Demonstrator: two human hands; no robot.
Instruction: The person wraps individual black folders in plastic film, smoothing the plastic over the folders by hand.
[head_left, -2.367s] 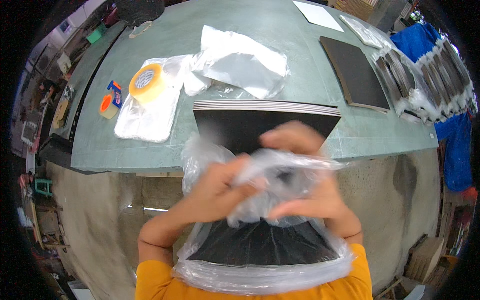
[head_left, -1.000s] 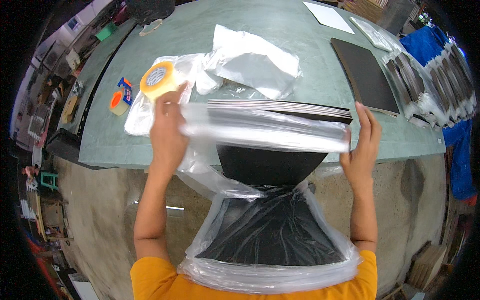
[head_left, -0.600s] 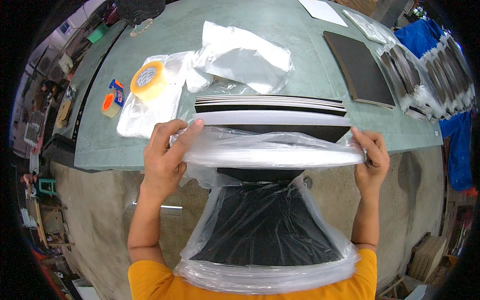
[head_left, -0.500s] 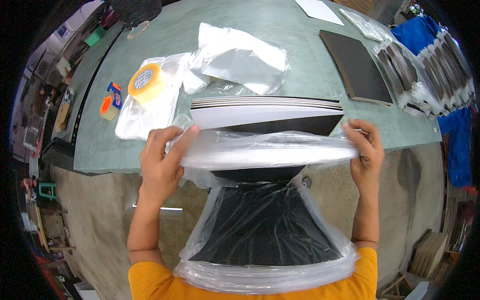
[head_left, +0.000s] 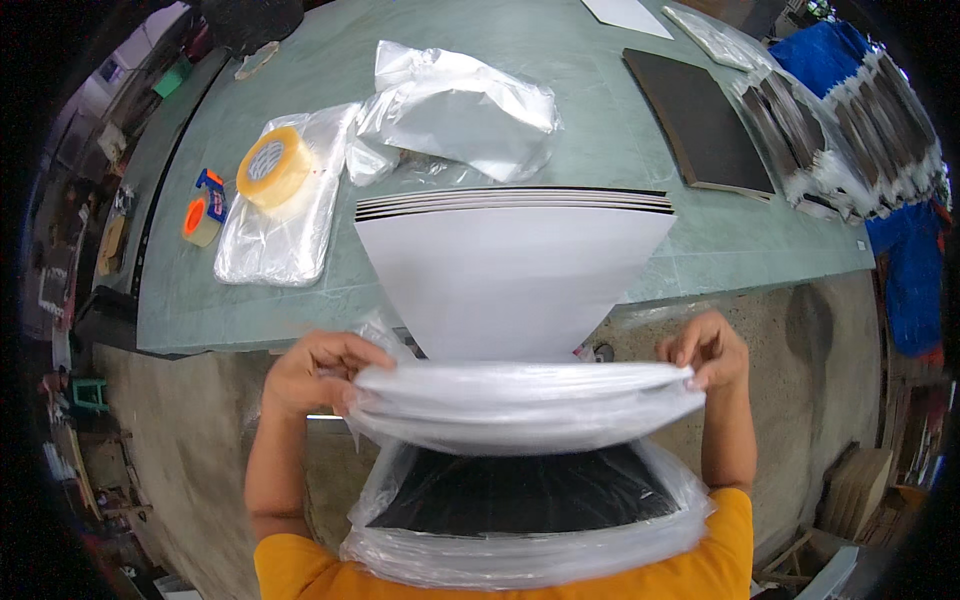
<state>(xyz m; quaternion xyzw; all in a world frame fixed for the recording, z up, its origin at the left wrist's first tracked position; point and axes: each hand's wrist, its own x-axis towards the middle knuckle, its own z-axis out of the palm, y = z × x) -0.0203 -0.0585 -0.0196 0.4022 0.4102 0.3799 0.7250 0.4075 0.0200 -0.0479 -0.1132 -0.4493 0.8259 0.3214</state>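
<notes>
The green bench spreads ahead of the fingers of both hands. At its near side, just beyond the fingers and between the two hands, a stack of boards stands on edge, white face toward the body, presumably resting against the bench for support; its foot is hidden. A gathered fold of clear film spans from the left hand to the right hand. It is held by both ends, probably to keep it broad and level. The left fingers curl closed on its left end; the right fingers pinch its right end, with little gap at either. The film thus lies directly within the fingers, crossing before the stack's lower part. Nearer the body than the fingers, a black panel shows through clear plastic. Crumpled plastic lies beyond the stack, well ahead of the fingers. Farther forward of the left fingers lies a flat plastic pack, bearing a tape roll, perhaps as a weight; beside it sits a small tape dispenser.
</notes>
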